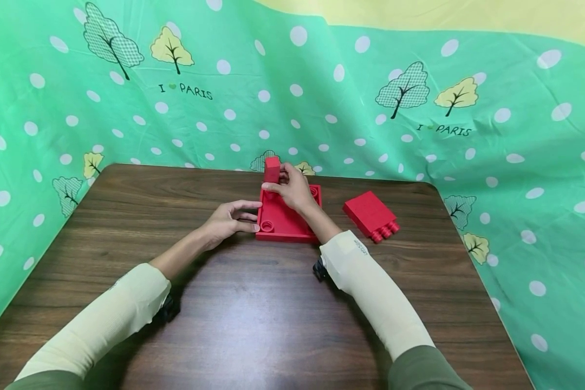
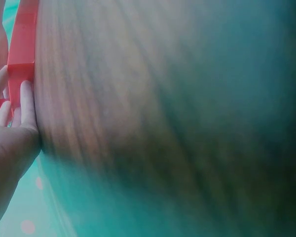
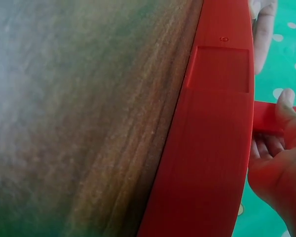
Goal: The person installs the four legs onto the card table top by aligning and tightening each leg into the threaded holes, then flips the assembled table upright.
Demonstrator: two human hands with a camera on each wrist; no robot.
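A shallow red plastic tray-like panel [image 1: 290,236] lies on the table with its raised rim up and round sockets in its corners. My right hand [image 1: 292,189] grips a square red post [image 1: 272,169] between thumb and fingers. The post stands upright at the panel's far left corner; its lower end is hidden by the rim and hand. My left hand [image 1: 229,221] is at the panel's left side, its extended fingers and thumb touching the rim. In the right wrist view, the panel's front wall [image 3: 207,148] fills the middle, with a recessed rectangle in it.
Right of the panel lies a flat red block [image 1: 370,213] with several round pegs along its near right edge. The brown wooden table [image 1: 244,314] ends at a green dotted curtain [image 1: 292,108] behind it and at both sides.
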